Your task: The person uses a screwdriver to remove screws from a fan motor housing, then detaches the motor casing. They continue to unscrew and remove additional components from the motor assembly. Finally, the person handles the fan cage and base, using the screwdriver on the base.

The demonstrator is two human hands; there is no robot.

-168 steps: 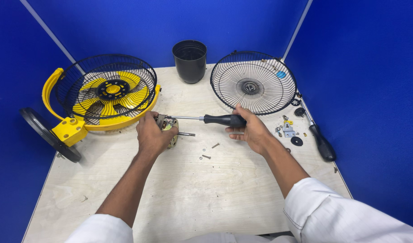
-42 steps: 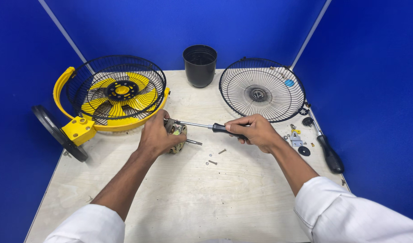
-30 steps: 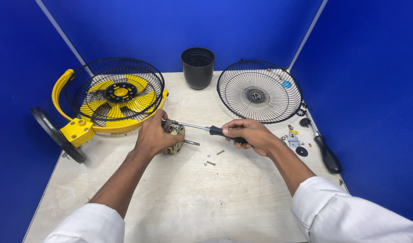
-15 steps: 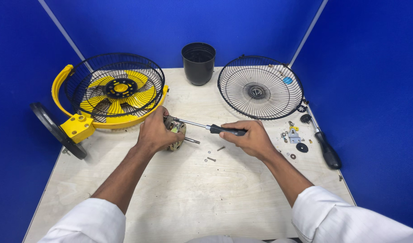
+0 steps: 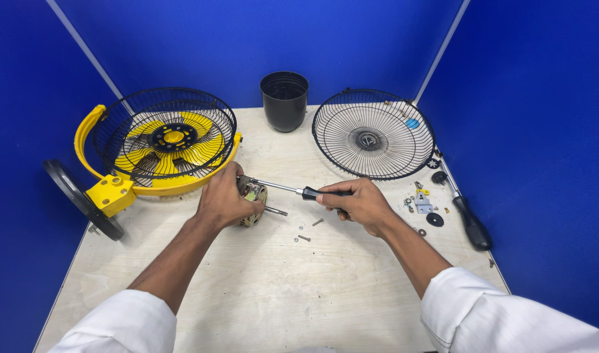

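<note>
My left hand (image 5: 222,201) grips a small fan motor (image 5: 254,204) with copper windings and a short steel shaft, resting on the pale wooden table (image 5: 280,287). My right hand (image 5: 358,204) is closed around the black handle of a screwdriver (image 5: 293,190). Its metal shank runs left and its tip meets the top of the motor by my left thumb. Two loose screws (image 5: 307,231) lie on the table just below the shank.
A yellow fan body in a black wire cage (image 5: 162,142) with a black base stands at the left. A black cup (image 5: 284,100) is at the back, a loose wire grille (image 5: 372,134) to its right. A second screwdriver (image 5: 466,216) and small parts (image 5: 425,208) lie at right.
Both hands have stayed on the motor and screwdriver throughout. My right hand has shifted a little on the handle; the view has wobbled slightly.
</note>
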